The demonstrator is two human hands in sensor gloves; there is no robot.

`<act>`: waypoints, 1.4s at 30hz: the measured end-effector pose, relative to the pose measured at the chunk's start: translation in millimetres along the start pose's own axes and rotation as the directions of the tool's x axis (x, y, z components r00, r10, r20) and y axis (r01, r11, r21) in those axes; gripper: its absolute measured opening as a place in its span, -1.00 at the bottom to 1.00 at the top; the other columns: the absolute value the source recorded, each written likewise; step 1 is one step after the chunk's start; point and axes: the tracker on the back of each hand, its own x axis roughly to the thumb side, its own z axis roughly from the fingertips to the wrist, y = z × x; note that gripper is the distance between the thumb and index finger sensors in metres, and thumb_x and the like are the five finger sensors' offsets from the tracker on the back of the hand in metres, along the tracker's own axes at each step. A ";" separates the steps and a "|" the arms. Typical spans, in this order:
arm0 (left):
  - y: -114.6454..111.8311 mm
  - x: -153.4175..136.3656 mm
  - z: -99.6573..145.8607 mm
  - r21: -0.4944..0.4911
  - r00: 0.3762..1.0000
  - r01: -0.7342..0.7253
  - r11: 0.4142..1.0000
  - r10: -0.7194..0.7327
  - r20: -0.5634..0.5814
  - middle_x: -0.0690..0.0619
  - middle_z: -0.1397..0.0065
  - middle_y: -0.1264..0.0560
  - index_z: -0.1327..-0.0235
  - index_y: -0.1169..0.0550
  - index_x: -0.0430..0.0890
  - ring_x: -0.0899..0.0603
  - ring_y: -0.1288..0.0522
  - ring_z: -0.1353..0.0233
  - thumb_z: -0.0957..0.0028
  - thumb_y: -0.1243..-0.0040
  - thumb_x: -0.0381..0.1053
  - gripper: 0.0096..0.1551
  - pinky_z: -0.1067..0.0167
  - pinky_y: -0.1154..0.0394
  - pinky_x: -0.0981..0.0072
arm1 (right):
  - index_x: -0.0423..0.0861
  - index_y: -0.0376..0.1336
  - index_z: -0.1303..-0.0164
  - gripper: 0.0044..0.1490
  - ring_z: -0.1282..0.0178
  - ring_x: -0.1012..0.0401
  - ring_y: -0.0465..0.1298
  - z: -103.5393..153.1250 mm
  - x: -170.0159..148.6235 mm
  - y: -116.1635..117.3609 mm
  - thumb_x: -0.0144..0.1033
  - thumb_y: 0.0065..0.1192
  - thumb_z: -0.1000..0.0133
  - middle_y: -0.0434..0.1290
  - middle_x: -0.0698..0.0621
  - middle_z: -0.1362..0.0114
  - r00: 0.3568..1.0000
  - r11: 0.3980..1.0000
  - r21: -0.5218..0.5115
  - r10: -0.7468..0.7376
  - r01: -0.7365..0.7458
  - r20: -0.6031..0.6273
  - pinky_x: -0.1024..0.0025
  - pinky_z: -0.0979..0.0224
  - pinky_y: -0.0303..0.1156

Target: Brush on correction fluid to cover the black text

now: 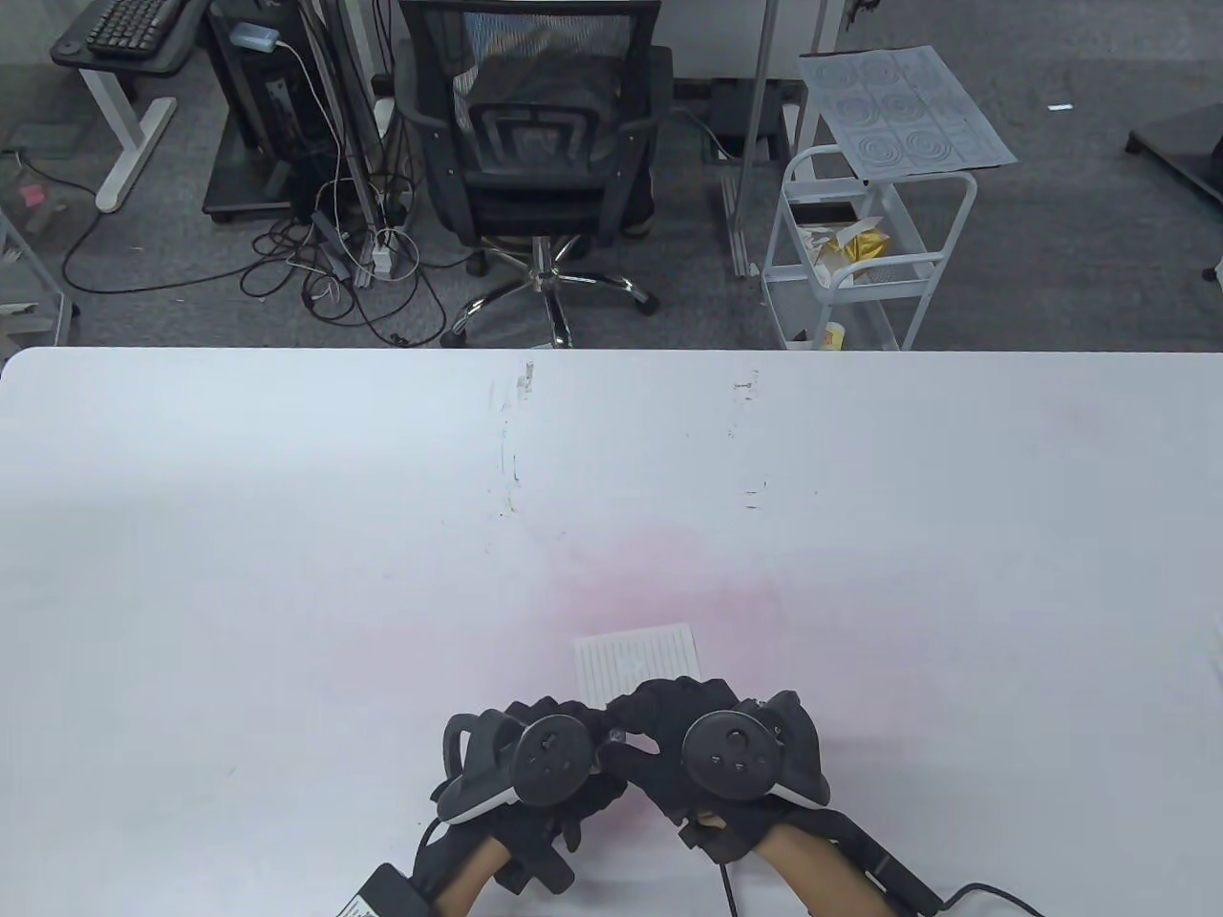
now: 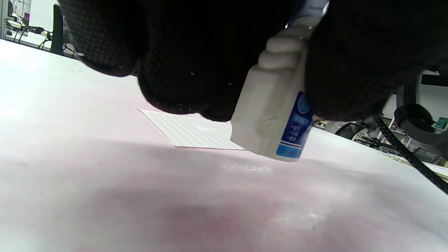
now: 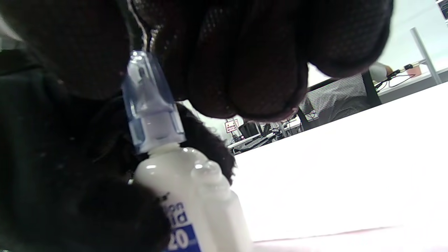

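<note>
My left hand [image 1: 545, 755] grips a white correction fluid bottle [image 2: 276, 115] with a blue label and holds it just above the table. It also shows in the right wrist view [image 3: 182, 196]. My right hand [image 1: 697, 735] is pressed against the left one, and its fingers [image 3: 245, 70] close around the bottle's translucent blue cap [image 3: 148, 105]. A small lined paper [image 1: 635, 662] lies flat just beyond both hands and shows in the left wrist view [image 2: 190, 131]. It has a pale glossy patch near its middle. I see no black text on it.
The white table [image 1: 287, 535] has a faint pink stain around the paper and scuff marks farther back. Beyond its far edge stand an office chair [image 1: 535, 143] and a white cart [image 1: 860, 248].
</note>
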 end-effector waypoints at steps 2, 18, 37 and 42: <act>0.2 0.5 0.3 0.013 1.000 0.000 1.000 0.000 0.009 -0.05 -0.01 -0.74 0.00 -0.67 -0.03 -0.10 -0.72 0.08 0.37 -0.56 0.25 -0.32 -0.14 -0.57 -0.06 | -0.03 0.44 -0.09 -0.23 0.00 -0.01 0.66 0.0 -3.3 -5.7 0.28 0.33 0.15 0.54 -0.01 -0.17 0.999 1.000 0.012 -0.008 0.008 -0.042 -0.05 -0.16 0.48; -14.5 6.7 -7.3 -0.011 0.999 0.009 1.000 -0.009 0.041 -0.03 -0.05 -0.73 -0.03 -0.65 -0.02 -0.09 -0.73 0.05 0.36 -0.55 0.24 -0.31 -0.17 -0.57 -0.06 | 0.09 -0.01 -0.55 0.01 -0.68 -0.15 0.00 12.2 -82.7 -41.8 0.35 0.11 0.05 0.01 0.00 -0.64 0.813 0.895 0.106 0.439 -0.434 -0.383 -0.33 -0.52 0.01; 15.3 -7.4 5.4 0.061 0.999 -0.031 0.998 0.029 0.034 -0.03 -0.32 -0.61 -0.26 -0.53 0.03 -0.16 -0.66 -0.24 0.32 -0.43 0.36 -0.14 -0.30 -0.49 -0.12 | 0.09 -0.01 -0.54 0.01 -0.67 -0.14 0.00 12.6 -91.6 -32.8 0.36 0.10 0.05 0.01 0.00 -0.63 0.824 0.907 0.107 0.415 -0.407 -0.386 -0.31 -0.51 0.03; 38.9 -25.8 12.9 0.128 0.997 -0.072 0.989 0.071 0.010 -0.02 -0.40 -0.55 -0.32 -0.49 0.05 -0.19 -0.61 -0.34 0.28 -0.38 0.38 -0.13 -0.35 -0.45 -0.17 | 0.10 -0.02 -0.54 0.01 -0.68 -0.13 0.00 12.5 -91.1 -32.7 0.36 0.09 0.05 0.00 0.00 -0.64 0.823 0.906 0.111 0.418 -0.408 -0.384 -0.31 -0.51 0.02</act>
